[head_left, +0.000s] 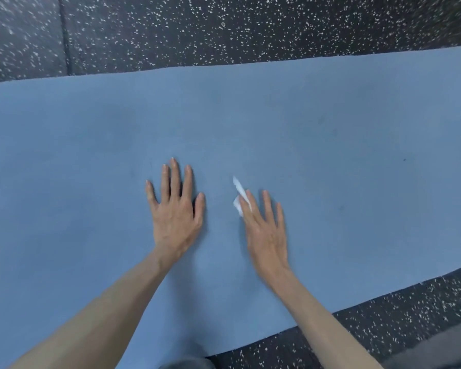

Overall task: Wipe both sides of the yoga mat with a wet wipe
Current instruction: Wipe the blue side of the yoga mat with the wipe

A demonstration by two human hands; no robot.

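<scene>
At the bottom edge we see a strip of grey fabric (186,364), cut off by the frame and too little of it showing to say what it is; another grey patch (437,347) sits blurred in the lower right corner. Two bare forearms reach up from there over the flat, matte blue yoga mat (91,169), which lies unrolled across the whole width of the view, both its ends running out of frame.

Our left hand (174,209) rests palm-down on the mat, fingers straight and spread, holding nothing. Just beside it, our right hand (266,230) also lies flat with fingers extended, pressing a small crumpled white wet wipe (238,193) against the mat under the index finger; most of the wipe is hidden beneath the hand, only a twisted tip and a fold poking out toward the left hand. The right hand is slightly blurred.

Faint dark smudges mark the mat further out. Beyond its far edge, and at lower right, lies black rubber flooring with white speckles (250,27), a seam running through it at upper left.
</scene>
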